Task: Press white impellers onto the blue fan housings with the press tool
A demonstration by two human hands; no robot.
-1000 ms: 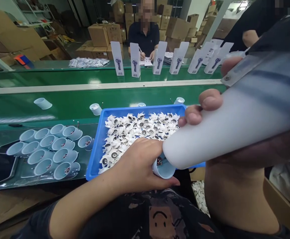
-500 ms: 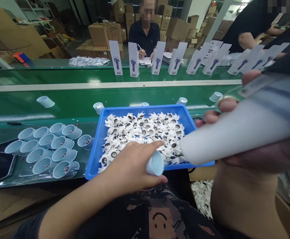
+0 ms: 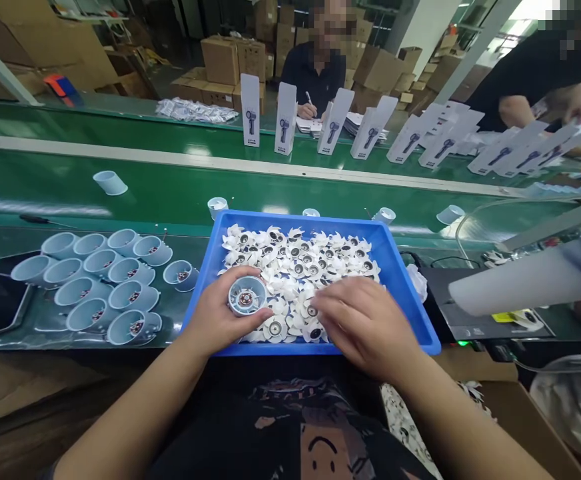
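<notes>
My left hand (image 3: 220,310) grips a light blue cup-shaped fan housing (image 3: 247,296) over the left front of a blue tray (image 3: 410,300). The housing's open end faces me, showing a round copper-coloured motor part inside. My right hand (image 3: 363,320) is among the white fan impellers (image 3: 300,257) heaped in the tray. Its fingers are bent and close together, with the tips partly hidden beside a dark-hubbed impeller; what they hold, if anything, is unclear. Left of the tray stand several more blue housings (image 3: 133,287), many with motor parts visible inside.
Loose housings (image 3: 110,183) lie on the green belt (image 3: 165,190) beyond the tray. White printed boxes (image 3: 284,123) stand in a row behind it. One person (image 3: 315,73) writes opposite; another (image 3: 525,80) works at right. A white tapered tube (image 3: 515,280) projects from the right.
The white tube has withdrawn rightward. My left hand has moved left and turned the housing's open end towards me. My right hand now reaches into the tray.
</notes>
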